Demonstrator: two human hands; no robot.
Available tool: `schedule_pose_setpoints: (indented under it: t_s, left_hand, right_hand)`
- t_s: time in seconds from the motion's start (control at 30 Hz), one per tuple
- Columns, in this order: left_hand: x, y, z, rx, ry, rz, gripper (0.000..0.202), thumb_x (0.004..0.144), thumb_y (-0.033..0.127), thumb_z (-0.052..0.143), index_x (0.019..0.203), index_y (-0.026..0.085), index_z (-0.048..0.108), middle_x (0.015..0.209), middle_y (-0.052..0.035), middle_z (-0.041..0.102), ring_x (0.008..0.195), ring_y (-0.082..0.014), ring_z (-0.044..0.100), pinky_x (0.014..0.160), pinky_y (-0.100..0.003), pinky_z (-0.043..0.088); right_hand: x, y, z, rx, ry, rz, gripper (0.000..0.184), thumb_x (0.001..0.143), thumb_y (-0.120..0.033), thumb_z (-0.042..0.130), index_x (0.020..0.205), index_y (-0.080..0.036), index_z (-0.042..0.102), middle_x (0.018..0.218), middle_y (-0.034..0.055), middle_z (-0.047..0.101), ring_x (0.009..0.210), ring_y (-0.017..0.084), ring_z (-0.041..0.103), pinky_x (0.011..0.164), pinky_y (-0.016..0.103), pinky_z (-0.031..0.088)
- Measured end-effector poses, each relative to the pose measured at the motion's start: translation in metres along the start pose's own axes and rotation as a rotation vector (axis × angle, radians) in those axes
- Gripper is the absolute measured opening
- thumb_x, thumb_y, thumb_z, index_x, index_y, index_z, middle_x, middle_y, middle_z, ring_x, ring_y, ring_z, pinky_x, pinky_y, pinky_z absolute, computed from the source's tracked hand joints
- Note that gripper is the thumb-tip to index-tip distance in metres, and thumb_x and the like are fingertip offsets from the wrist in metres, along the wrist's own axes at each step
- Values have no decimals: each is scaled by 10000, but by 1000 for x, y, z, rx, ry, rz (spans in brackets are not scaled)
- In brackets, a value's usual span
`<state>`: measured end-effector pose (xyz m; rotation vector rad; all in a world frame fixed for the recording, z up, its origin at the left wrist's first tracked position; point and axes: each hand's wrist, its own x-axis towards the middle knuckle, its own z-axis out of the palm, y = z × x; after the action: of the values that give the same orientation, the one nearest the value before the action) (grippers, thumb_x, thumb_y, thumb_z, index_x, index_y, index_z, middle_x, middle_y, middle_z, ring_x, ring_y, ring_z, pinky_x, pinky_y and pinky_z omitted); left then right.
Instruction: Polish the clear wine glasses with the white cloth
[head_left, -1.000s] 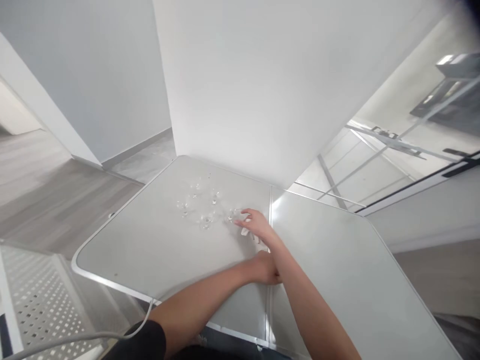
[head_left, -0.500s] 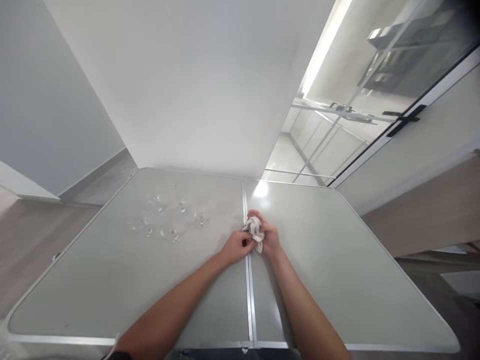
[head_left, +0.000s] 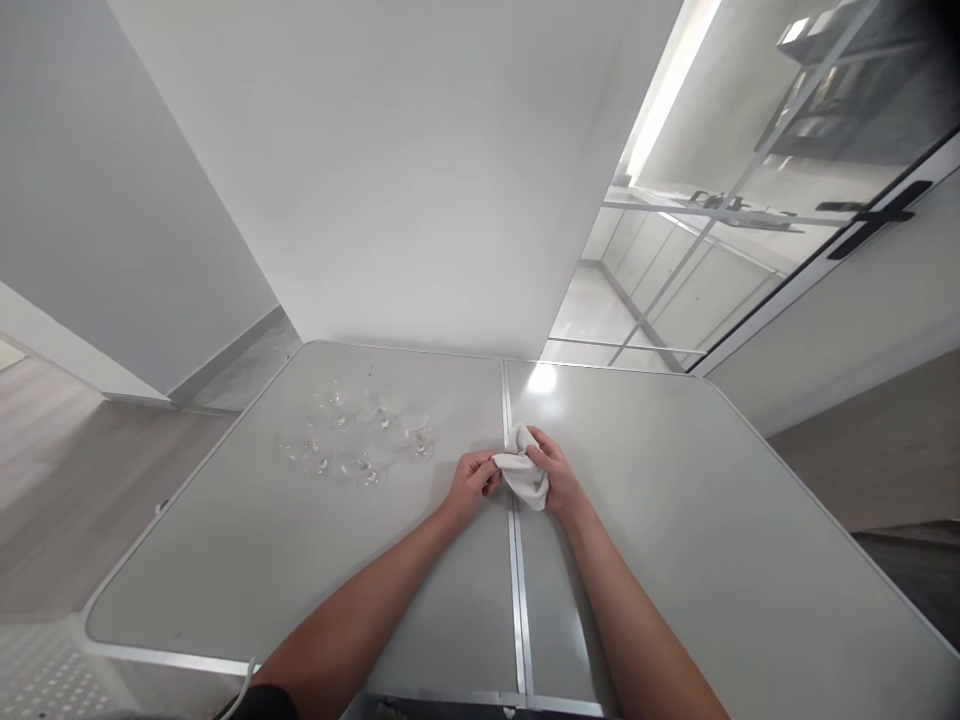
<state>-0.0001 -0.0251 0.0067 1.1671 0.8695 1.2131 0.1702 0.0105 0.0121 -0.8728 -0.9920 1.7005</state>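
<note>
A white cloth [head_left: 529,482] is bunched and partly draped between my two hands, just above the table's centre seam. My left hand [head_left: 472,482] pinches the cloth's left corner, fingers curled. From the other side my right hand [head_left: 559,475] grips the cloth, thumb on top. Whether anything lies inside the folds is hidden. Left of my hands, several clear stemmed glasses stand in a loose group on the table; the nearest glass [head_left: 420,440] is a short way from my left hand. Their transparent bowls are hard to make out.
The pale grey folding table [head_left: 660,540] has a metal rim and a metal seam [head_left: 517,600] down its middle. A white wall [head_left: 420,200] rises behind its far edge. At the right is a glass-paned door [head_left: 720,220] with a black handle [head_left: 877,220].
The cloth, crumpled into a tight bunch before, is now more spread, with a flap hanging between my hands. My hands have moved slightly apart. The camera view has shifted a little.
</note>
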Motion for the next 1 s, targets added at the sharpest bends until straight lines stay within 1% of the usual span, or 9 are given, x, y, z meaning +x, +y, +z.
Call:
schedule_pose_setpoints:
  t_s: [0.17, 0.27, 0.33, 0.47, 0.57, 0.63, 0.73, 0.83, 1.0]
  left_hand:
    - [-2, -6, -3, -37, 56, 42, 451, 891, 452, 546, 549, 181, 431, 498, 35, 375, 505, -95, 313, 529, -260, 244]
    - [-1, -5, -4, -102, 137, 66, 447, 907, 468, 553, 581, 183, 446, 506, 35, 395, 509, -99, 338, 533, -252, 280]
    - [1, -2, -2, -166, 167, 83, 426, 907, 493, 567, 632, 180, 481, 576, 19, 465, 566, -109, 420, 578, -245, 349]
    - [7, -1, 6, -226, 65, 75, 470, 880, 640, 572, 950, 177, 611, 915, -59, 635, 806, -162, 580, 745, -276, 463]
    - [8, -4, 9, -188, -26, 50, 567, 773, 588, 750, 1136, 186, 584, 985, -67, 654, 851, -172, 608, 787, -280, 476]
    - [7, -5, 8, -156, 5, 45, 489, 754, 503, 803, 1051, 173, 597, 908, -40, 649, 793, -145, 593, 749, -249, 463]
    - [5, -1, 2, -213, 122, 59, 374, 801, 480, 765, 878, 169, 572, 787, 1, 607, 691, -108, 537, 654, -208, 424]
    - [4, 5, -4, -351, 216, 61, 345, 794, 431, 782, 867, 185, 551, 717, 40, 534, 619, -84, 478, 578, -181, 378]
    - [4, 10, -10, -473, 178, -7, 296, 817, 402, 767, 868, 177, 581, 748, 30, 535, 639, -88, 497, 578, -186, 408]
  right_hand:
    - [1, 1, -6, 90, 38, -84, 346, 736, -418, 778, 996, -223, 662, 825, 13, 656, 691, 167, 601, 638, 267, 491]
    - [3, -2, -4, -2, 43, -158, 390, 766, -486, 747, 1024, -199, 690, 908, 58, 690, 811, 213, 636, 736, 317, 513]
    - [6, -1, -2, -107, 128, -209, 400, 775, -538, 735, 952, -181, 698, 879, 66, 692, 801, 215, 630, 730, 319, 508]
    - [10, 4, 0, -184, 330, -242, 473, 822, -636, 641, 950, -181, 661, 847, 55, 678, 737, 192, 606, 670, 300, 499]
    - [7, 2, 1, -224, 341, -232, 474, 827, -630, 626, 972, -179, 648, 848, 53, 678, 742, 189, 605, 671, 293, 498]
    - [2, -7, 1, -243, 295, -247, 427, 792, -573, 693, 954, -180, 651, 850, 48, 675, 759, 187, 601, 690, 287, 498]
    - [-7, -24, -4, -197, 195, -281, 350, 729, -444, 785, 930, -202, 633, 858, 21, 660, 780, 176, 589, 711, 268, 488]
    - [-12, -36, -16, -118, 154, -291, 293, 708, -368, 799, 860, -221, 597, 769, -24, 601, 695, 142, 535, 625, 234, 433]
    - [-9, -35, -39, -33, 206, -292, 361, 721, -385, 792, 668, -214, 479, 584, -61, 412, 539, 102, 369, 504, 225, 308]
